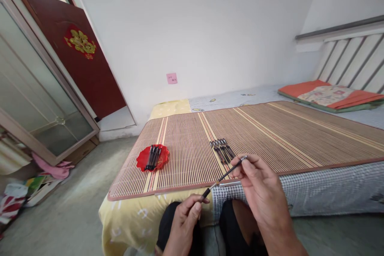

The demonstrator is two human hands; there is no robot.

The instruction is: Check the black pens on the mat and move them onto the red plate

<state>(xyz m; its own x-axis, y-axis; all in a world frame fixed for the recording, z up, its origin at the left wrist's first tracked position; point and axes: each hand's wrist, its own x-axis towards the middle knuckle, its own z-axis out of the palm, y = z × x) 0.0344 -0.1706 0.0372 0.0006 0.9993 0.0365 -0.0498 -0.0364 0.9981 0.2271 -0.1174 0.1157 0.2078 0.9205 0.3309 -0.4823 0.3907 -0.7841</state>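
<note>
Above the near edge of the bed, my left hand point(187, 218) pinches the black lower part point(205, 193) of a pen. My right hand point(256, 182) grips the long dark barrel point(231, 171) of the pen near its silvery end. Between the two black parts a thin pale length shows; whether they are joined there I cannot tell. A slim whitish rod point(230, 183) lies at the mat's edge, just under the pen. Beyond my right hand, several black pens with silvery ends point(222, 150) lie side by side. More black pens point(153, 157) rest in a red scalloped plate point(140, 161) to the left.
A striped bamboo mat point(183, 140) covers the bed, over yellow and checked sheets. Folded orange and green bedding point(318, 94) is at the right by the white headboard point(351, 62). My knees are against the bed's front. A pink note point(172, 79) is on the wall.
</note>
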